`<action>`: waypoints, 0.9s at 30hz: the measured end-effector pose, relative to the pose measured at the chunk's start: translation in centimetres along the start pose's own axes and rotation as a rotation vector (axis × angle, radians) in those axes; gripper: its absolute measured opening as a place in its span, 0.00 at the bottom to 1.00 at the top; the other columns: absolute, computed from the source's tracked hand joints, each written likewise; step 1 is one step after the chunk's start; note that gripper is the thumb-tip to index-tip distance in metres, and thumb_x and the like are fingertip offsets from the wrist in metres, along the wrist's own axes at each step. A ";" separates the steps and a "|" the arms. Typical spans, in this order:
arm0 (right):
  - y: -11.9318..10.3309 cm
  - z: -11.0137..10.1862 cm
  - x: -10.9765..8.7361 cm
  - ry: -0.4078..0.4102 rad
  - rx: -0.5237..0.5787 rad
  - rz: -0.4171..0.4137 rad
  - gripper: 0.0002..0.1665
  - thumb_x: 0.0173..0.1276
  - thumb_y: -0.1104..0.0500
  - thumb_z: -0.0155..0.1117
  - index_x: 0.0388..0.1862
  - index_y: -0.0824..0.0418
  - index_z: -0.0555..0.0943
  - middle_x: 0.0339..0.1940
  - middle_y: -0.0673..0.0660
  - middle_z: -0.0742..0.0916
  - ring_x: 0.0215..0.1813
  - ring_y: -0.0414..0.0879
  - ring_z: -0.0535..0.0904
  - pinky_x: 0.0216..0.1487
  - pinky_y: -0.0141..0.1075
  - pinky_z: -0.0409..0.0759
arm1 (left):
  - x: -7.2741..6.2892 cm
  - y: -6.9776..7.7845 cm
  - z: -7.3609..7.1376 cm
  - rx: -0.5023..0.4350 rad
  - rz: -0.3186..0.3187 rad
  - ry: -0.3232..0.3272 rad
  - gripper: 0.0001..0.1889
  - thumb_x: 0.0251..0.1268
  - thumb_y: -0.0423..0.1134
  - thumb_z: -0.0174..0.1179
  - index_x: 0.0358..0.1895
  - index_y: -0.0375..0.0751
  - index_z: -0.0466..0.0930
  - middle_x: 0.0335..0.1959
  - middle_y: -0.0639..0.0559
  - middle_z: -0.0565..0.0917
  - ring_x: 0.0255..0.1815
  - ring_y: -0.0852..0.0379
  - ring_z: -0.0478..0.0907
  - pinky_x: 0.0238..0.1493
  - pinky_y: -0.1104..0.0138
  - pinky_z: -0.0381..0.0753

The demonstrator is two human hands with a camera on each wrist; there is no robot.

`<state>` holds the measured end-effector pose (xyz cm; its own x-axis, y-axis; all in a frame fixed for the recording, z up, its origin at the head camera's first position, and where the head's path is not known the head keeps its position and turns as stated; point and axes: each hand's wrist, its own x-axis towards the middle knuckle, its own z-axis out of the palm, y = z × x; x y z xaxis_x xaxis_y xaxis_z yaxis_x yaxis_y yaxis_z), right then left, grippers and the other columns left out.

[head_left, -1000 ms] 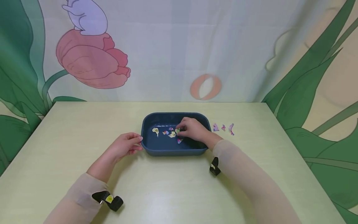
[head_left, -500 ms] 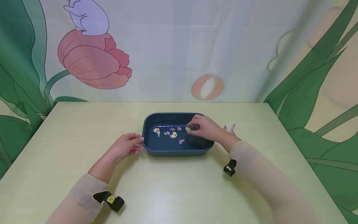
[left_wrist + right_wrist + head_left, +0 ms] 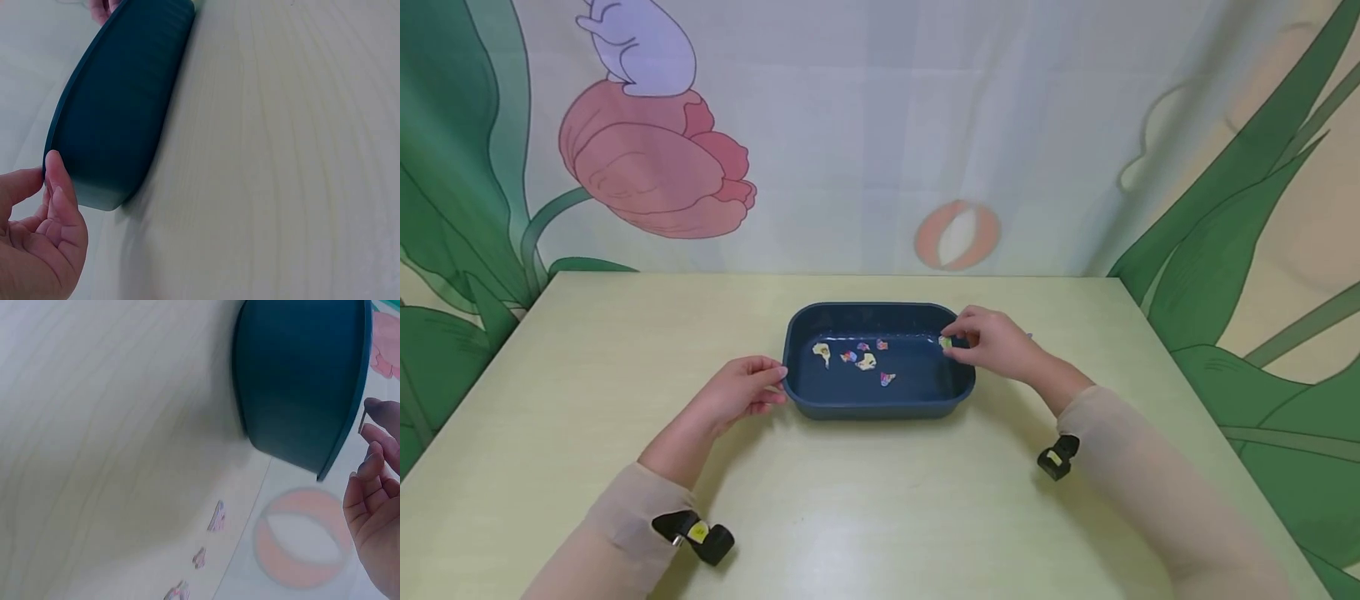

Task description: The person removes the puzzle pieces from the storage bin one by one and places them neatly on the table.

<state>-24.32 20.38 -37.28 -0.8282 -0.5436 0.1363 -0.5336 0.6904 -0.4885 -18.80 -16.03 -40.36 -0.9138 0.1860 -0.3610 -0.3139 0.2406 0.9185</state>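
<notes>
A dark blue rectangular tray (image 3: 880,411) stands on the table. At its left end my left hand (image 3: 741,393) pinches the rim between thumb and fingers, which the left wrist view shows close up. My right hand (image 3: 996,343) is over the tray's right end, pinching a small flat yellow-green cutout piece (image 3: 945,342). In the right wrist view that piece appears edge-on as a thin sliver between thumb and finger. Several small colourful pieces lie on the tray floor, among them a pale yellow one (image 3: 822,353), another yellowish one (image 3: 867,362) and a pink-purple one (image 3: 887,379).
On the table beyond the tray's right end lie three purple-pink pieces, a long one (image 3: 216,516), a small one (image 3: 199,557) and one cut by the frame edge (image 3: 177,591). My right hand mostly covers them in the head view. A printed curtain (image 3: 820,150) hangs behind the table.
My right hand has moved rightward from the middle of the tray to its right end, carrying the yellow-green piece. My left hand has stayed on the rim.
</notes>
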 end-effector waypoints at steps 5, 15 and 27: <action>0.6 -0.6 -0.6 0.007 0.021 0.027 0.14 0.57 0.59 0.70 0.43 0.62 0.84 0.34 0.56 0.80 0.28 0.44 0.70 0.29 0.34 0.71 | 0.0 -0.1 -0.2 0.010 0.006 0.004 0.17 0.70 0.40 0.51 0.51 0.27 0.68 0.31 0.48 0.77 0.31 0.55 0.81 0.30 0.72 0.77; 3.2 -1.7 -2.3 0.058 0.006 0.081 0.16 0.55 0.61 0.72 0.43 0.64 0.84 0.33 0.58 0.79 0.31 0.47 0.71 0.30 0.34 0.73 | 0.1 -0.3 0.0 -0.004 0.005 0.005 0.18 0.70 0.41 0.51 0.52 0.27 0.68 0.32 0.47 0.77 0.31 0.55 0.81 0.30 0.72 0.77; 6.4 -3.5 -4.2 0.078 -0.029 0.221 0.17 0.59 0.58 0.69 0.46 0.65 0.82 0.33 0.56 0.78 0.35 0.49 0.70 0.32 0.36 0.72 | 0.1 -0.3 0.0 0.007 0.018 0.002 0.18 0.70 0.40 0.51 0.52 0.27 0.68 0.31 0.48 0.77 0.31 0.56 0.81 0.29 0.72 0.76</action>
<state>-24.86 28.68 -37.97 -0.9356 -0.3399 0.0954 -0.3415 0.8025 -0.4892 -18.81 -16.04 -40.65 -0.9197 0.1885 -0.3444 -0.2959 0.2437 0.9236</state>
